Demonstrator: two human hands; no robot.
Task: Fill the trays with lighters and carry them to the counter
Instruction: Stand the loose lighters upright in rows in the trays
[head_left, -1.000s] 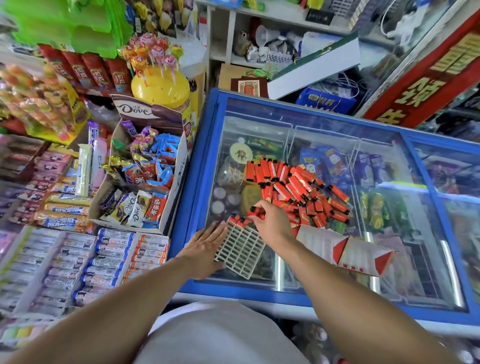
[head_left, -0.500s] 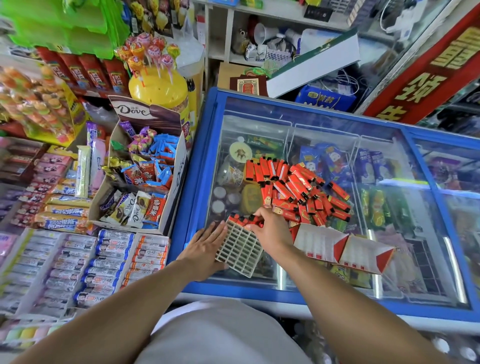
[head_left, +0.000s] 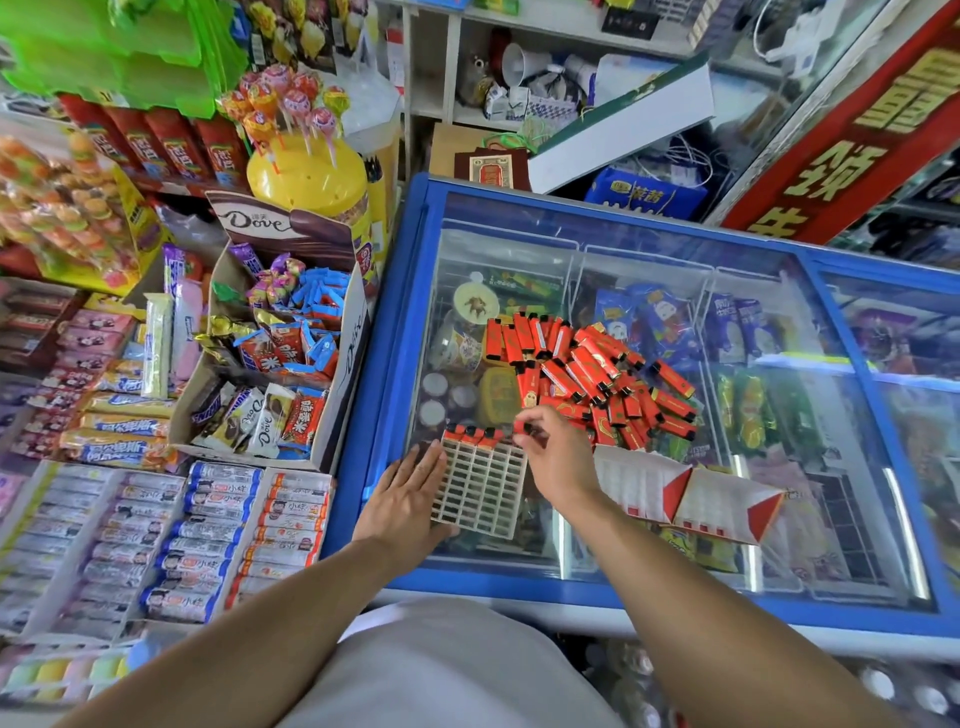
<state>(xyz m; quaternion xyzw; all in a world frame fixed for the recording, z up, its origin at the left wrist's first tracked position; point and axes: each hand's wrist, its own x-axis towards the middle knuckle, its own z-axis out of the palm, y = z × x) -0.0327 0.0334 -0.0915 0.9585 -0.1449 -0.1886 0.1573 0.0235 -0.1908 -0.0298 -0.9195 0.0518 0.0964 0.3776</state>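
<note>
- While you work over the freezer lid (head_left: 597, 218), most remains: nothing carried yet.
- Lighter pile (head_left: 587, 374) lies loose beyond the tray.
- Tray (head_left: 480, 486) holds three lighters in its far row; other slots empty.
- Your left hand (head_left: 408, 499) rests flat, fingers straight, against the tray's edge.
- Your right hand (head_left: 558, 457) pinches one lighter (head_left: 522, 427) above the far row.

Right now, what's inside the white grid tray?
Three red lighters stand in the far row of the tray; the other visible cells look empty. The left hand covers its left edge.
</note>
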